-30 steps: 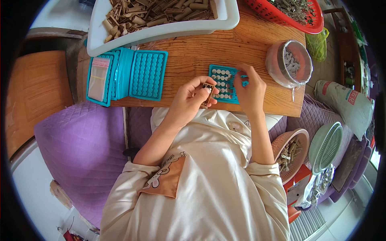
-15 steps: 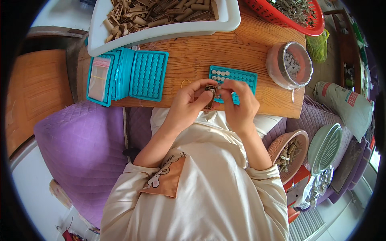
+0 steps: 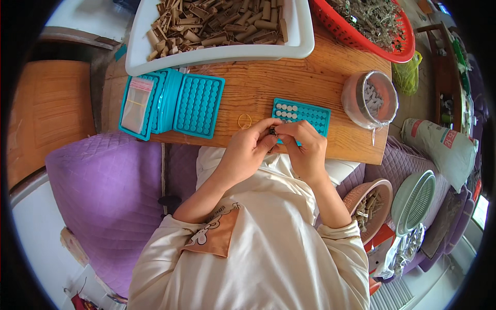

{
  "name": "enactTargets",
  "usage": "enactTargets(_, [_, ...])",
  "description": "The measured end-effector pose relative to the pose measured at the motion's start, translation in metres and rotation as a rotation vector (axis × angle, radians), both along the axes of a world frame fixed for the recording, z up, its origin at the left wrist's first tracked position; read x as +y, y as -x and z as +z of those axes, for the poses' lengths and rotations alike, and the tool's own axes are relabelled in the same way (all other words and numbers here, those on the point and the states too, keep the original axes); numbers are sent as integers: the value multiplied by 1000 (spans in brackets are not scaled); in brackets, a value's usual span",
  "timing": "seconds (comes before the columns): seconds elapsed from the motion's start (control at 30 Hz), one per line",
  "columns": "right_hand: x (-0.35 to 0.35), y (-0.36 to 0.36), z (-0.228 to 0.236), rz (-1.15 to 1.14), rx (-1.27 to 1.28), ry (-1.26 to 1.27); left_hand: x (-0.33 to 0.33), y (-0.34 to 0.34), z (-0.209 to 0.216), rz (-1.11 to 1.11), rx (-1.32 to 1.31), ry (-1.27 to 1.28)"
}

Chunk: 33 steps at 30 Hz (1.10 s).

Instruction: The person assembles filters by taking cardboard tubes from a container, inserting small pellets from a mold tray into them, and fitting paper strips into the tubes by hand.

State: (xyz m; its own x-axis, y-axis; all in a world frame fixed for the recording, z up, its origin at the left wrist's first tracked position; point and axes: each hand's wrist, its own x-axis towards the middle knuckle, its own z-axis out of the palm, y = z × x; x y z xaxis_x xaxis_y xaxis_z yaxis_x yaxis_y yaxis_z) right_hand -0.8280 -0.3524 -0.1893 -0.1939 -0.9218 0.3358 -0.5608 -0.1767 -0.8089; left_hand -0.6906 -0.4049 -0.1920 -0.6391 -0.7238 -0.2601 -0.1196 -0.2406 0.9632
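Observation:
Over the table's near edge, my left hand (image 3: 242,155) grips a small brown casing (image 3: 273,132), thumb and fingers closed round it. Little of the casing shows; a dark and metallic bit appears between the fingertips. My right hand (image 3: 307,155) meets it from the other side, thumb and forefinger pinched against the casing. Whatever the right fingertips hold is hidden. Just beyond the hands lies a blue tray (image 3: 315,114) with rows of round pockets. White round pieces (image 3: 287,109) fill several pockets at its left end, and my fingers cover its near left corner.
A white tub (image 3: 222,53) of brown casings and a red basket (image 3: 351,39) of metal parts stand at the back. Stacked blue trays (image 3: 199,106) sit left, near a yellow rubber band (image 3: 245,121). At right is a round container (image 3: 370,98); baskets (image 3: 368,212) stand beside the seat.
The brown casing has turned, and its open face, visible before, is now mostly covered by fingers. My right hand has closed in against the left. The whole view has shifted slightly.

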Motion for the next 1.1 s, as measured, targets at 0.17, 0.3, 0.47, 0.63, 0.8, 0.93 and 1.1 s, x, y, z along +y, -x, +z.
enactTargets(0.17, [-21,1,34,45,-196,-285,-5,-3,12,2,-8,-1])
enactTargets(0.3, [-43,11,49,269,-114,-430,-9,-8,16,49,127,-180])
enactTargets(0.47, [-99,15,60,619,-70,-329,-30,-33,14,91,368,-324])
enactTargets(0.63, [-222,-10,63,412,122,-33,-45,-51,36,202,263,-324])
enactTargets(0.8, [-315,-54,9,160,677,-116,-40,-51,30,192,285,-390])
enactTargets(0.93, [-328,-70,5,260,929,-276,-38,-60,29,184,360,-405])
enactTargets(1.1, [-325,-57,3,319,863,-317,-42,-54,29,216,328,-416])
